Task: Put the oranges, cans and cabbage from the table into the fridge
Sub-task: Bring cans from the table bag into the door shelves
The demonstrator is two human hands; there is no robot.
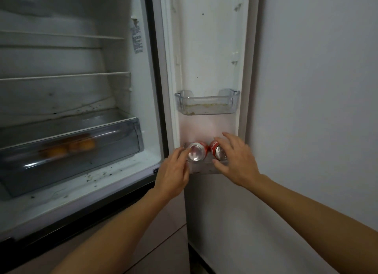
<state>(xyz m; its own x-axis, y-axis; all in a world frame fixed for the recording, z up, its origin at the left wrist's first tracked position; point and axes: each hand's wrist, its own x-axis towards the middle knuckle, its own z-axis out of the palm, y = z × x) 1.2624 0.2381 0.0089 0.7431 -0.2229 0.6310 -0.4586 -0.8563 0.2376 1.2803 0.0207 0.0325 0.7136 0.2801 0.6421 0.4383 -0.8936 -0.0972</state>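
Open fridge [151, 89], seen from my remote station: 2 red cans sit side by side in the lower door bin [204, 170], with both of my operator's hands on them. The left hand [173, 171] comes in from the hinge side, its grip curled round the left can [195, 154], whose silver top faces the camera. The right hand [237, 161] reaches in from the wall side; thumb and forefinger pinch the right can [219, 152] from opposite sides, and the remaining fingers spread above it. The 2 cans stand just beside each other, nearly touching.

Above them on the fridge door [210, 38], well apart, hangs the upper door bin [207, 105], clear plastic with yellowish residue along its floor.

Inside the main compartment, the oranges [67, 148] lie in the crisper drawer [114, 138]. They show only as blurred orange shapes through its smoky front, so I cannot count them surely. 2 glass shelves [65, 76] run across above the drawer. Dark crumbs [92, 175] dot the white fridge floor in front of it, and a printed label [137, 38] is stuck to the inner side wall.

The dark door seal [158, 89] stands between the compartment and the door bins. A pale wall [317, 89] lies just beside the door's outer edge, close by the right forearm.
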